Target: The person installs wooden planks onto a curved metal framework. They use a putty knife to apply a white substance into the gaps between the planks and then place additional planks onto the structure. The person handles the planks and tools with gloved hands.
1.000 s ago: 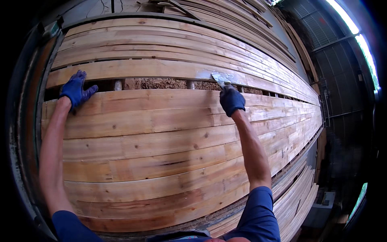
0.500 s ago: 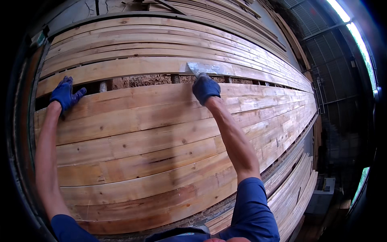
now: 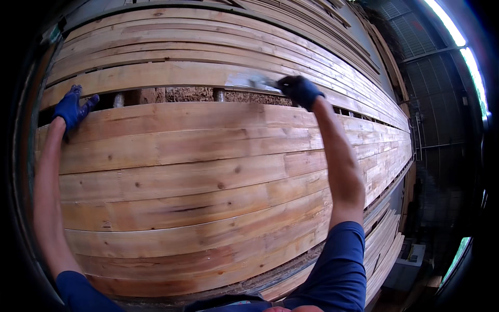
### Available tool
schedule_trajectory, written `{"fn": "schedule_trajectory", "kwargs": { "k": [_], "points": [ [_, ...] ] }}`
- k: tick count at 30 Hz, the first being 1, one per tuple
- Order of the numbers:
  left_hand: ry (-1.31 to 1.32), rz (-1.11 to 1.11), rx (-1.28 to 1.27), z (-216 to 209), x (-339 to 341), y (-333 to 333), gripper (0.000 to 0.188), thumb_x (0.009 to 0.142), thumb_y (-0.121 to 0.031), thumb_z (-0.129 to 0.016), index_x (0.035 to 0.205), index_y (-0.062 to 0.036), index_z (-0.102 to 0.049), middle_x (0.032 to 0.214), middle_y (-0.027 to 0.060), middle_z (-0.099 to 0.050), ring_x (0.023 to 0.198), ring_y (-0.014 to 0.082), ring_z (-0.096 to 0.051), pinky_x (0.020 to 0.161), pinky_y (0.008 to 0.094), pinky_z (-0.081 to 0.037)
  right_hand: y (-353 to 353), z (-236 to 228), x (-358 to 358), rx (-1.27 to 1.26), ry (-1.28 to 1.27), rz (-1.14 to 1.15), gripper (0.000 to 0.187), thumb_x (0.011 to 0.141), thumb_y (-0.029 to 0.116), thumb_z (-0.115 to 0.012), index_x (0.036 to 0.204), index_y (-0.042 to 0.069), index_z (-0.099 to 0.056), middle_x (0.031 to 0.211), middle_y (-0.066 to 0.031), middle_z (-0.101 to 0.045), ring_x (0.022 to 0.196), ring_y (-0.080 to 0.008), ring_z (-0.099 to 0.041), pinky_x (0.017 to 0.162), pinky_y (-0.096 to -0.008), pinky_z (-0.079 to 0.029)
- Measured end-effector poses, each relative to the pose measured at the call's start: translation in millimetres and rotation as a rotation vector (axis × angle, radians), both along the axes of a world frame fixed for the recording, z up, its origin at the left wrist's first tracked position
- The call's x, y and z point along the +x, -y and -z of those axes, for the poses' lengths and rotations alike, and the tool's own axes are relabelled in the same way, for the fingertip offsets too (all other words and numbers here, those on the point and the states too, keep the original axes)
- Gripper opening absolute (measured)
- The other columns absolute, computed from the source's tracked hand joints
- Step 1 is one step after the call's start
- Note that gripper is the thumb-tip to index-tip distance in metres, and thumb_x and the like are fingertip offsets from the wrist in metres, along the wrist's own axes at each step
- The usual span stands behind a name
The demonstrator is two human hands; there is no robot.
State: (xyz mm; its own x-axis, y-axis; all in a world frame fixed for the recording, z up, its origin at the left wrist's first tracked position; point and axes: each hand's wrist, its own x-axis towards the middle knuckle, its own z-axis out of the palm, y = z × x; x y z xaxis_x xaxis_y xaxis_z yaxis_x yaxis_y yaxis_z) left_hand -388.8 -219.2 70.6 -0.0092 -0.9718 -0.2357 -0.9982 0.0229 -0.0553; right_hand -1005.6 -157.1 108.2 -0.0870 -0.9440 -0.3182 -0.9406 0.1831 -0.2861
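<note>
My right hand, in a dark blue glove, is closed round a scraper with a flat blade, smeared by motion. The blade is at a long pale plank, over a whitish wet-looking patch on its surface. At the far left, my left hand in a blue glove has its fingers spread. It rests by the end of the gap between that plank and the nearer boards. Rollers and wood shavings show inside the gap.
Several more planks lie side by side beyond the gap. A dark metal frame edge runs along the left. Loose strips of wood are stacked at the back and the near right. A pale box stands at the lower right.
My right hand has swept to the right with the scraper, whose blade now trails left of the hand. My left hand keeps its place by the gap. The view has shifted slightly.
</note>
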Motion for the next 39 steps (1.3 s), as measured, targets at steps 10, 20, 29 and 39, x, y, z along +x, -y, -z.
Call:
{"fn": "schedule_trajectory", "kwargs": {
  "k": [10,20,29,39],
  "points": [
    [0.024,-0.043,-0.008,17.6,21.0,15.3,0.095,0.087,-0.069,-0.051,0.142,0.0072,-0.039,0.149,0.0258,-0.037,0.141,0.0334,-0.032,0.117,0.036,-0.026,-30.2,-30.2,-49.2,-0.171,-0.027,-0.076,0.023,0.093,0.028,-0.063,0.109,0.013,-0.072,0.089,-0.0071,-0.073,0.078,-0.0124,-0.065,0.075,-0.0294,-0.052],
    [-0.181,-0.022,-0.039,38.4,18.0,29.0,0.082,0.089,-0.055,-0.059,0.139,0.0078,-0.042,0.146,0.0255,-0.041,0.138,0.0335,-0.038,0.115,0.0349,-0.03,-23.9,-39.9,-27.7,0.087,-0.075,-0.167,0.024,0.089,0.025,-0.064,0.109,0.015,-0.07,0.091,-0.0136,-0.071,0.083,-0.0265,-0.068,0.076,-0.0356,-0.053],
    [-0.004,0.034,-0.018,37.9,20.1,29.9,0.091,0.087,-0.064,-0.054,0.141,0.007,-0.039,0.148,0.0263,-0.038,0.14,0.0344,-0.034,0.117,0.037,-0.027,-133.9,-49.5,-113.1,-0.009,0.444,0.459,0.031,0.091,0.032,-0.065,0.111,0.008,-0.067,0.079,-0.0041,-0.066,0.06,-0.0089,-0.056,0.05,-0.0241,-0.043],
    [-0.045,0.056,-0.022,0.0,12.1,6.9,0.098,0.084,-0.071,-0.052,0.141,0.0076,-0.039,0.148,0.0271,-0.036,0.14,0.0347,-0.034,0.116,0.0374,-0.028,-115.0,29.1,-36.5,-0.048,1.103,0.985,0.021,0.097,0.022,-0.046,0.106,0.006,-0.058,0.087,-0.0085,-0.068,0.062,-0.0154,-0.06,0.051,-0.027,-0.05]
  ]
}}
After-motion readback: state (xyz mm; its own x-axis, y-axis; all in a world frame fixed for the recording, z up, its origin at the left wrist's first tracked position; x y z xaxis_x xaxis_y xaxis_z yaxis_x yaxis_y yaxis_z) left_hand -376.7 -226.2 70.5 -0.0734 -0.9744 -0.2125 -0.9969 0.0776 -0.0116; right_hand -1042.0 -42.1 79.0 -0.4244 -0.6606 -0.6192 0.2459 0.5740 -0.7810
